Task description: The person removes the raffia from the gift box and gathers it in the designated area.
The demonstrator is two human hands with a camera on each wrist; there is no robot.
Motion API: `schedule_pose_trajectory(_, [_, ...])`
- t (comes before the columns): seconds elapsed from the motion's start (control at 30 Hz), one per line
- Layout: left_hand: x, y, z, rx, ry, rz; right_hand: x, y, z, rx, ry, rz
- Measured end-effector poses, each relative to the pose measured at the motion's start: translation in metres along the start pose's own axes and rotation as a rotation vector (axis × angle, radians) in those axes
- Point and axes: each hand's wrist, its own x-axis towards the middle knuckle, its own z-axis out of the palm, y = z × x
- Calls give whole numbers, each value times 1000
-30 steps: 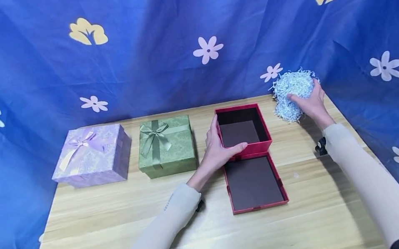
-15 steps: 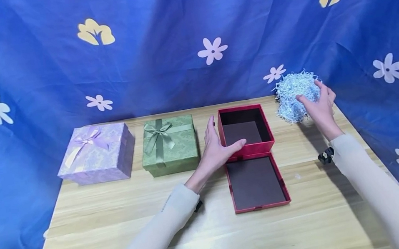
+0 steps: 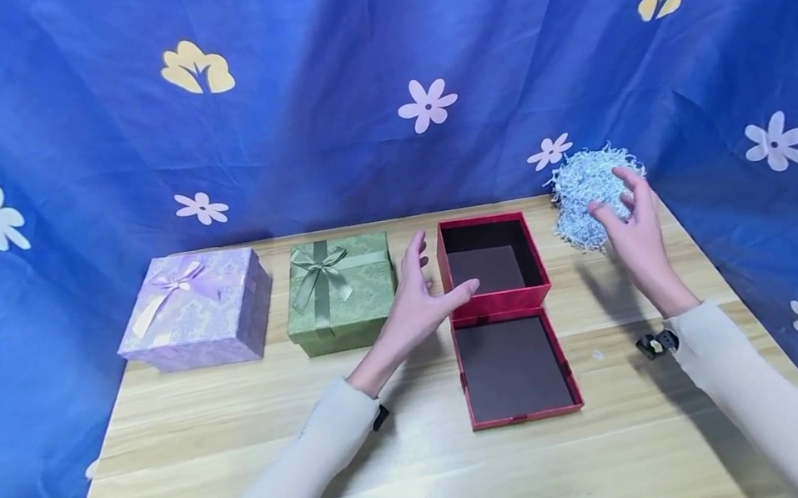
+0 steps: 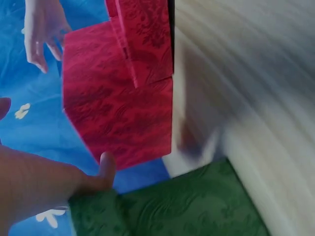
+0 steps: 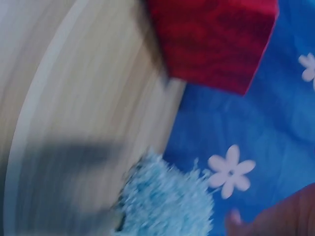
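Observation:
A red gift box (image 3: 500, 302) stands without its cover at the back, dark inside. Its red lid (image 3: 513, 368) lies upturned right in front of it. My left hand (image 3: 412, 302) hovers between the red box and a green gift box (image 3: 344, 290), thumb and fingers spread, thumb overlapping the red box's front corner. A fluffy heap of light-blue shredded paper (image 3: 582, 204) sits at the back right corner. Just before it is my right hand (image 3: 637, 239), fingers parted and bent a little, holding nothing. In the right wrist view the thumb (image 5: 261, 226) shows apart from the shredded paper (image 5: 167, 201).
To the left of the green box stands a lilac gift box (image 3: 188, 310) with a ribbon bow. All the boxes rest on a light wooden table (image 3: 429, 480). A blue flowered cloth (image 3: 322, 124) hangs behind and at both sides.
My right hand has let go of the shredded paper and drawn back toward me. The left hand has come off the red box, shifting slightly left and nearer.

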Motion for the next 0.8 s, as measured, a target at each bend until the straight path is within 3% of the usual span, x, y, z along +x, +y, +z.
schedule_pose_trajectory(0.2, [-6, 12, -16, 11, 12, 59, -21, -21, 18, 270, -135, -16])
schedule_pose_trajectory(0.3, [-6, 20, -24, 3, 8, 76, -29, -31, 25, 337, -188, -38])
schedule_pose_trajectory(0.5, [-12, 28, -42, 9, 30, 82, -43, -44, 38, 366, -256, -52])
schedule_pose_trajectory(0.8, [-26, 26, -70, 28, 60, 94, -56, -61, 56, 354, -380, -22])
